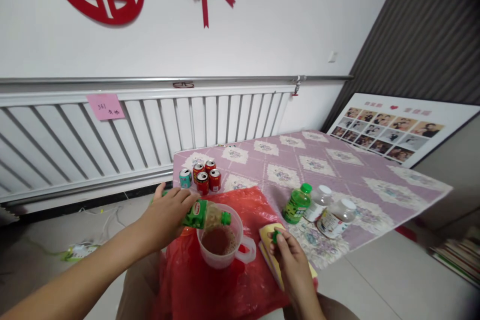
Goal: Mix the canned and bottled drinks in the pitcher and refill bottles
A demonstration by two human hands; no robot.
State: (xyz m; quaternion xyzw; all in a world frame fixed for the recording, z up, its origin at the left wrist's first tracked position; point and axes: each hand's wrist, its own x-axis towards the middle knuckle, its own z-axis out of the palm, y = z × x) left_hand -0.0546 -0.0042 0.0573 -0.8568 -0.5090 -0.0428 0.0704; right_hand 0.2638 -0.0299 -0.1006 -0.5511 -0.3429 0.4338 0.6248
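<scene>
At lower centre of the head view, one green bottle (202,214) is gripped on its side by the left hand (168,217) over one plastic jug (221,242) on the counter (337,160). One green cap (276,236) is pinched by the right hand (292,260). Five cans (200,176) are counted at centre left and three bottles (318,207) at centre right.

Pink note (105,106) on radiator (225,120): "361"; other labels unreadable

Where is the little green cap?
In the head view, the green cap is pinched in the right hand, just right of the plastic jug.
</scene>
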